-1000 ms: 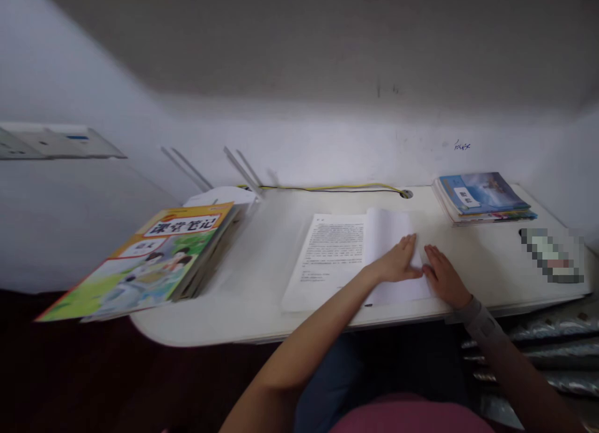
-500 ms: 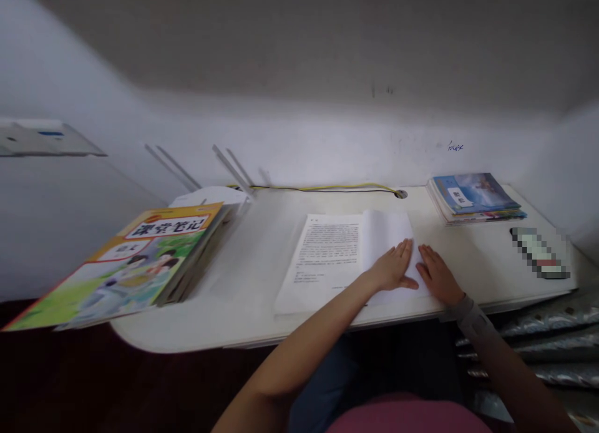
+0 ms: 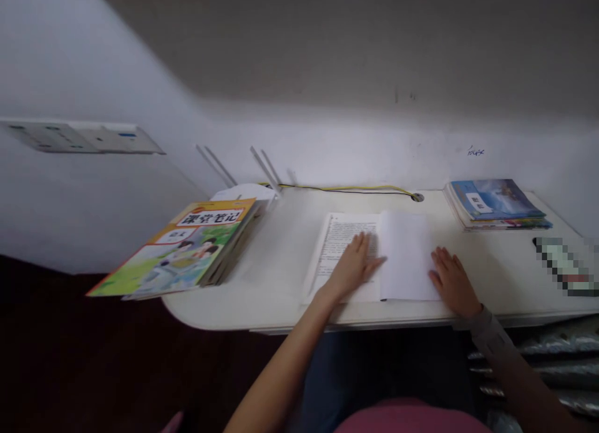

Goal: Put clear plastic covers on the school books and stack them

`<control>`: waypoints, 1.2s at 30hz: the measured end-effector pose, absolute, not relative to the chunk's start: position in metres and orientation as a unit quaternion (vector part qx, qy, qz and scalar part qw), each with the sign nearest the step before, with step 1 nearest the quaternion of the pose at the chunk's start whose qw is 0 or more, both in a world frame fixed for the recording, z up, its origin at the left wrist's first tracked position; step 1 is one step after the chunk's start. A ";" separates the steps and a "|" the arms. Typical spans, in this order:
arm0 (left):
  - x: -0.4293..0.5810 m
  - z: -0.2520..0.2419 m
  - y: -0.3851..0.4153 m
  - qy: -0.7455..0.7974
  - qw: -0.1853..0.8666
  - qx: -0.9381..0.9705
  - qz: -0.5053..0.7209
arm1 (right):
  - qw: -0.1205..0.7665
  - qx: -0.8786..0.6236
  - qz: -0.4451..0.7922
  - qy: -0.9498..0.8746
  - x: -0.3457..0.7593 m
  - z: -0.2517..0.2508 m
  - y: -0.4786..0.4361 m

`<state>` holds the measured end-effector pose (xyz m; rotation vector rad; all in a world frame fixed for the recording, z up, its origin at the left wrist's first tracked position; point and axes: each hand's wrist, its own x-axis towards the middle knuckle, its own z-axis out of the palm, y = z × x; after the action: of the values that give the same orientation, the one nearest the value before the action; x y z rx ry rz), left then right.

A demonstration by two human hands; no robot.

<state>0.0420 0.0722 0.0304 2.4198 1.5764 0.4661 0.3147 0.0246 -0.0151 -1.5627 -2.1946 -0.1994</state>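
An open book (image 3: 407, 258) lies on the white desk in front of me. Its left page carries printed text, while its right page is blank white. My left hand (image 3: 352, 267) rests flat on the printed page, fingers stretched out and thumb spread toward the fold, covering part of the text. At the right edge of the blank page lies my right hand (image 3: 453, 282), fingers extended, its tips touching or close to the paper's margin. A grey band (image 3: 486, 330) circles the right wrist. Neither hand grips anything.
A stack of workbooks (image 3: 187, 249) overhangs the desk's left edge. Behind it stands a white router (image 3: 246, 191) with antennas. Yellow and black cables (image 3: 346, 188) run to a hole in the desk (image 3: 417, 197). More books (image 3: 498, 199) and a pixelated phone-like object (image 3: 564, 264) sit right.
My left hand has moved left from the blank right page onto the printed left page. My right hand stays by the right edge. The camera view has turned slightly left.
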 end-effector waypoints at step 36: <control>-0.055 -0.015 0.051 0.642 0.172 0.685 0.298 | 0.081 -0.524 -0.097 -0.842 0.250 0.004 0.016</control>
<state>-0.0545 0.0513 -0.0146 1.9453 1.8222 0.8467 0.2501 0.0161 0.0043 -1.5661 -2.5186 -0.2888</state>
